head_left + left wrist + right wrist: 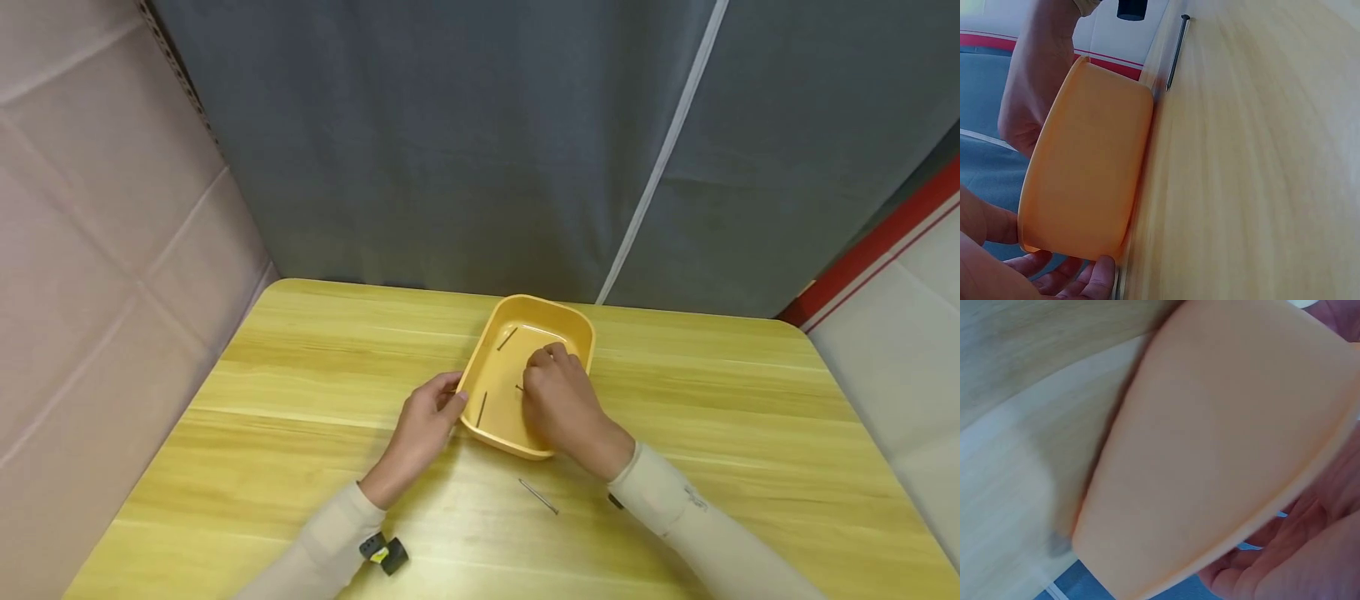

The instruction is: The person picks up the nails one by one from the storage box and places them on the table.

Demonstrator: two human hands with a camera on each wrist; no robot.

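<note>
A yellow plastic box (491, 440) stands on the wooden table, its floor holding a thin dark nail (482, 409) near the left wall and another nail (507, 338) towards the back. My left hand (425, 421) grips the box's near left corner, thumb at the rim and fingers against the outer wall, as the left wrist view shows. Inside the box is my right hand (562, 400), fingers bent downward. The end of a nail (519, 387) shows beside it; the fingertips are hidden, so whether they pinch it is unclear. One nail (538, 496) lies on the table in front.
The wooden table (300, 375) reaches a dark grey curtain (450, 167) at the back. Pale walls stand at left and right, with a red strip (862, 258) at the right. A black device (385, 553) is strapped to the left wrist.
</note>
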